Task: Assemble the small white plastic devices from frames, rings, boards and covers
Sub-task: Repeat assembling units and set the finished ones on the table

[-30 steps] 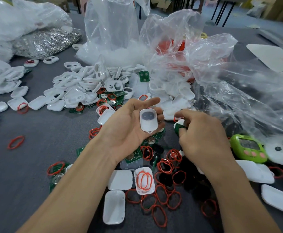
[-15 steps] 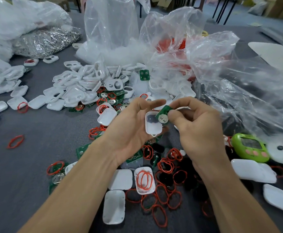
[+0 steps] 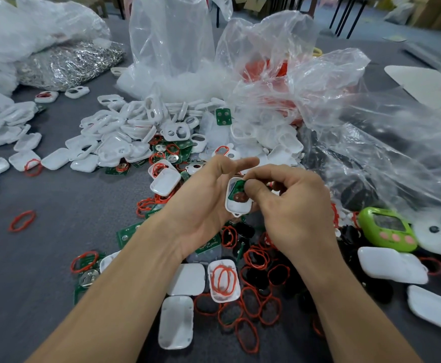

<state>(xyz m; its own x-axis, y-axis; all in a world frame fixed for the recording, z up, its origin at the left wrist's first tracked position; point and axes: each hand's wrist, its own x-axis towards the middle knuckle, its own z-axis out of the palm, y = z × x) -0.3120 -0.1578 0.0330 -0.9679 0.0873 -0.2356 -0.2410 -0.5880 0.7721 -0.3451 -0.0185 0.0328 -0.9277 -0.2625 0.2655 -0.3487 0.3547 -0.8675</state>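
My left hand (image 3: 203, 203) holds a small white plastic frame (image 3: 236, 205) between thumb and fingers, its hollow side up. A green circuit board (image 3: 236, 191) lies partly inside the frame, pinched at its upper edge by the thumb and forefinger of my right hand (image 3: 290, 205). Below my hands lie red rubber rings (image 3: 256, 258), black pads and white covers (image 3: 176, 322); one white shell (image 3: 224, 280) holds red rings. A heap of white frames (image 3: 125, 134) and more green boards (image 3: 223, 116) lie beyond.
Clear plastic bags (image 3: 319, 95) crowd the back and right of the grey table (image 3: 30, 271). A bag of shiny metal parts (image 3: 67, 64) sits at the back left. A green timer (image 3: 387, 229) and white covers (image 3: 392, 264) lie at the right.
My right hand picked up a green board from the pile, carried it to the frame in my left hand, and now has it partly inside the frame.
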